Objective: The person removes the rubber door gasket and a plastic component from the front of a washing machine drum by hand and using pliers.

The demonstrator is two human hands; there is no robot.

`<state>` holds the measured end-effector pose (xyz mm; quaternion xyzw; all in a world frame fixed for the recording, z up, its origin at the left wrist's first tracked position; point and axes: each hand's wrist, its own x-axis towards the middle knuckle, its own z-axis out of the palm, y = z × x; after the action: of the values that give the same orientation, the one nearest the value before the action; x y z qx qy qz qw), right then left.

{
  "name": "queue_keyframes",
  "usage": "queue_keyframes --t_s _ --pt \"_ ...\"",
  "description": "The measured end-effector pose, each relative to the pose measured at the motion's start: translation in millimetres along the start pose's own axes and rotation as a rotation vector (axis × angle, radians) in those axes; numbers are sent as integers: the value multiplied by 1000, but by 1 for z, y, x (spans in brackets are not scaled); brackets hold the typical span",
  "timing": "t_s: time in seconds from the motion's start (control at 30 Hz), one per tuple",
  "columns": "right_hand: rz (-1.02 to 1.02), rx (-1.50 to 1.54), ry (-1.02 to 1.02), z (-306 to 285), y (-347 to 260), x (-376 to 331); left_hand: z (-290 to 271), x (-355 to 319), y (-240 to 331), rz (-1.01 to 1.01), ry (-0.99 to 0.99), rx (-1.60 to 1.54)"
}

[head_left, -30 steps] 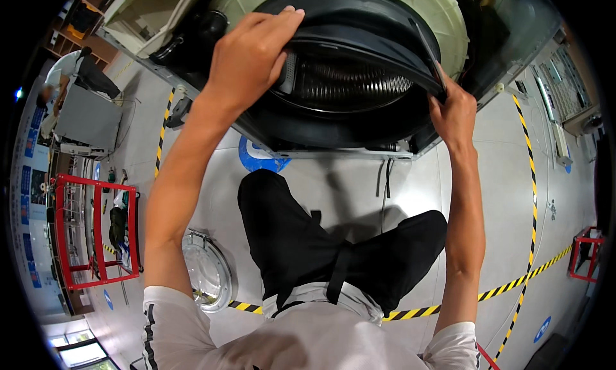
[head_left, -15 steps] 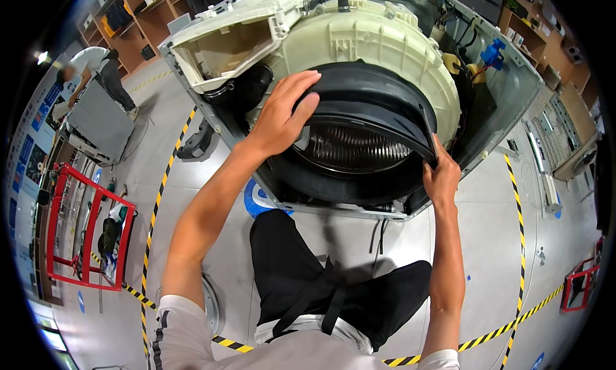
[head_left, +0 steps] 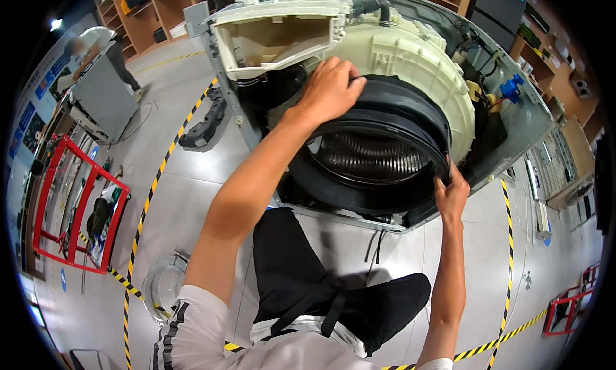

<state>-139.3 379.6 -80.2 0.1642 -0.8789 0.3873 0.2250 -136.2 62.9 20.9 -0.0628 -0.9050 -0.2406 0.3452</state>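
Note:
A black rubber door gasket (head_left: 403,95) lies around the mouth of an opened washing machine, in front of the cream plastic tub (head_left: 410,54). The ribbed steel drum (head_left: 373,153) shows through its opening. At the gasket's upper left, my left hand (head_left: 329,92) has its fingers curled over the rubber edge with the thumb close by; the fingertips are partly hidden. My right hand (head_left: 453,193) pinches the gasket's lip on the right side. Above my left hand sits the cream detergent drawer housing (head_left: 276,42).
Grey metal cabinet walls (head_left: 513,129) surround the tub. A round glass door (head_left: 163,285) lies on the floor at my left, near striped tape. Red frames (head_left: 76,200) stand farther left. A person (head_left: 115,56) bends over a grey appliance (head_left: 106,100) at the far left.
My view has shifted, so the machine sits farther right. My left hand's fingers have curled more over the gasket's upper edge. My right hand keeps its pinch, slightly lower on the rim.

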Motion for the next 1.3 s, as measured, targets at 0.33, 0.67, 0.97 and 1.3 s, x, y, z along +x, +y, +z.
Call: queue_keyframes --t_s 0.33,0.67,0.97,1.3 --pt "-32 375 203 -21 -10 21 25 0 1 85 286 -78" --pt "-243 -37 123 2 -79 113 40 -4 -1 196 427 -113" --pt "-259 -151 -9 -1 -79 123 53 -7 -6 231 550 -151" --pt "-425 -263 256 28 -74 100 47 -10 -3 101 499 -282"
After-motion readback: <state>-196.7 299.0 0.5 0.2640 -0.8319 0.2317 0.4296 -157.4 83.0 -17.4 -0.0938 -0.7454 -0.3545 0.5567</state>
